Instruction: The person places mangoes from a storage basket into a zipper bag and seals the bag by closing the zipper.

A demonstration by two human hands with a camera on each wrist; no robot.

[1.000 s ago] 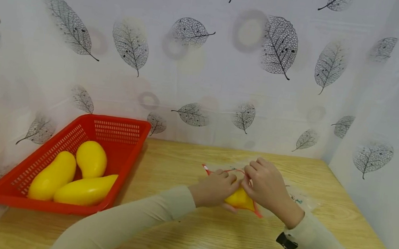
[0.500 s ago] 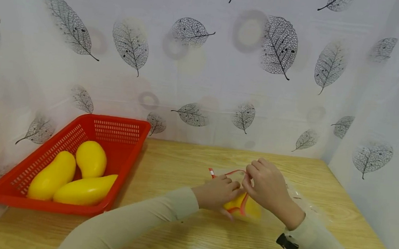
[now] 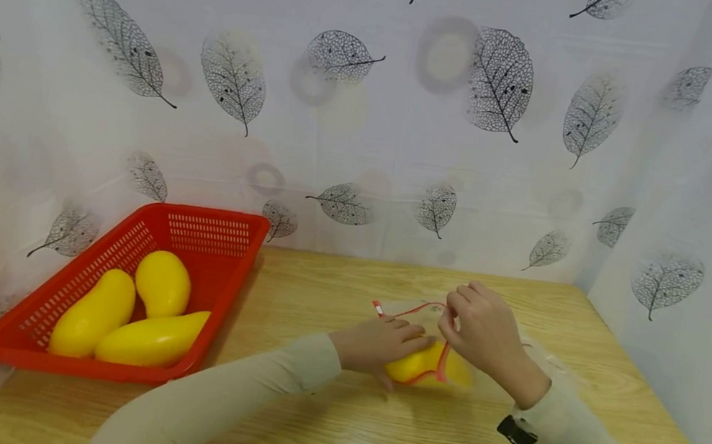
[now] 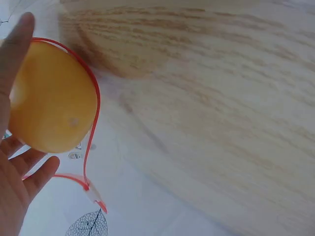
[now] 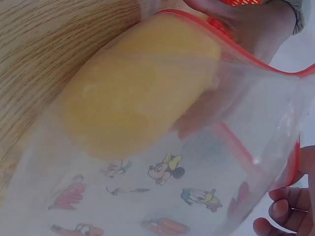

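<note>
Head view shows our smooth yellow mango-shaped fruit (image 3: 414,368) going mouth-first into a clear plastic zip bag with a red seal strip (image 3: 442,358), lying on the wooden tabletop (image 3: 322,298). We reckon the fruit is firm, rounded and a bit slick, so cup it around the belly. The bag's floppy and thin, best pinched at the rim. Our left hand (image 3: 376,343) cups the fruit; our right hand (image 3: 481,329) pinches the rim. Three more fruits (image 3: 125,310) sit in the red slotted basket (image 3: 211,236) off left.
</note>
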